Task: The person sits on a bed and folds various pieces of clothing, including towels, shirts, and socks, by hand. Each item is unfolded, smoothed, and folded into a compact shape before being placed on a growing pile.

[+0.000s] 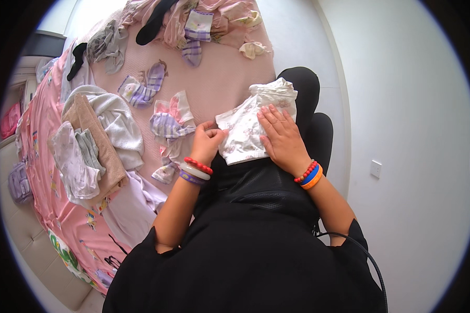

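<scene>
A white printed garment (240, 130), perhaps small shorts, lies spread over my lap, bunched at its far right end. My left hand (207, 142) pinches its left edge between thumb and fingers. Flat on its right part rests my right hand (284, 138), fingers stretched out and holding nothing. Just left of my left hand, purple-striped and pink socks (167, 125) lie on the pink bed cover (209, 81). The garment's underside is hidden against my black-clothed legs.
Left on the bed, a folded pile holds a brown towel (115, 151), a white towel (121, 117) and pale clothes. Farther off lie striped socks (143, 88), grey cloth (109, 46), black socks (154, 23) and heaped pink laundry. A wall with a socket (375, 168) stands right; a black cable (363, 248) hangs beside me.
</scene>
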Available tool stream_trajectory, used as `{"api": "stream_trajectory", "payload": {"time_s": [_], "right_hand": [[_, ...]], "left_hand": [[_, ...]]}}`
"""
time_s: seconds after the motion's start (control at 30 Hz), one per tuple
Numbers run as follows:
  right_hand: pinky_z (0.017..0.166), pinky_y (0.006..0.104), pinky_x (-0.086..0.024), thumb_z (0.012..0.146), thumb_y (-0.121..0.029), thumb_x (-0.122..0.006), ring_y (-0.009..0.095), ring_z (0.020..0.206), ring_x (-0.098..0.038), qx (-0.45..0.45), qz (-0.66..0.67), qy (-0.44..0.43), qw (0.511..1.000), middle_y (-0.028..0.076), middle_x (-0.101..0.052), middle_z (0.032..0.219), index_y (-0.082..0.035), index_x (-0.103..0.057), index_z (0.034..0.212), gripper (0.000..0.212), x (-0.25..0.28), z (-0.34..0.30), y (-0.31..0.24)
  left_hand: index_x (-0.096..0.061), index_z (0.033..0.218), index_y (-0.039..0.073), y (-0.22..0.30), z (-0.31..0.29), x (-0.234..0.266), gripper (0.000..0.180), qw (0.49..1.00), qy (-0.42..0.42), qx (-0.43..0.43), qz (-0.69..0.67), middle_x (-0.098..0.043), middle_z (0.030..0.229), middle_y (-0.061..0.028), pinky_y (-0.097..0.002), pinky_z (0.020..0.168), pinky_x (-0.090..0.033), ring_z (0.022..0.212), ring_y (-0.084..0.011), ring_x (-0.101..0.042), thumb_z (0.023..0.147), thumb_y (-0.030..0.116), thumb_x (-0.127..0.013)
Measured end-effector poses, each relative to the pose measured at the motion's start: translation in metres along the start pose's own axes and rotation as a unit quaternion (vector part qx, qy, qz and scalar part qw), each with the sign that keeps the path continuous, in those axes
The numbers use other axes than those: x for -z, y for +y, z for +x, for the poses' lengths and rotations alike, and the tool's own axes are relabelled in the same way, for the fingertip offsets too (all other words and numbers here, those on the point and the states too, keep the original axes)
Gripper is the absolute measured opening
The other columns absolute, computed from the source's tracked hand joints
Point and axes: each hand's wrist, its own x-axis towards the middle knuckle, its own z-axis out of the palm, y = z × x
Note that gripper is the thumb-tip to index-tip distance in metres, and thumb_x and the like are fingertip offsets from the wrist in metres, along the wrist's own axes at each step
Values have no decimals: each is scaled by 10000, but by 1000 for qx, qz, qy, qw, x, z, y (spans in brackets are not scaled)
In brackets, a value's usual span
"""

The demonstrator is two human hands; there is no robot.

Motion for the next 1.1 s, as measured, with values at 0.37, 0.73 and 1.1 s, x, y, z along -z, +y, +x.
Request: {"api": "stream_trajectory", "payload": {"time_s": [0.37,0.73,1.1], "right_hand": [[974,409,-410,821,-6,-573,319,1122,-534,-79,193,110,972,139,-597,1158,-35,-625,1066,252,19,-14,11],[735,237,-490,947,-253,-559,98,867,-571,-465,544,57,696,55,-582,995,-1,-495,1179,348,9,-53,39],[1010,347,-394,837,17,-611,211,1183,-504,-268,689,21,674,130,-495,1300,32,-333,1353,586,40,-18,-8]], "left_hand": [[-371,1330,7,98,-2,-80,549,887,-238,-306,-251,-433,840,7,-178,685,-410,750,-50,-443,818,-74,-553],[-593,894,45,70,-24,-106,171,840,-107,-524,92,-581,887,-116,-424,801,-452,860,-323,-563,727,40,-635],[-429,1160,-29,41,-2,-86,350,968,-21,-192,-159,-560,1042,-174,-334,881,-454,982,-238,-561,844,5,-576]]}}
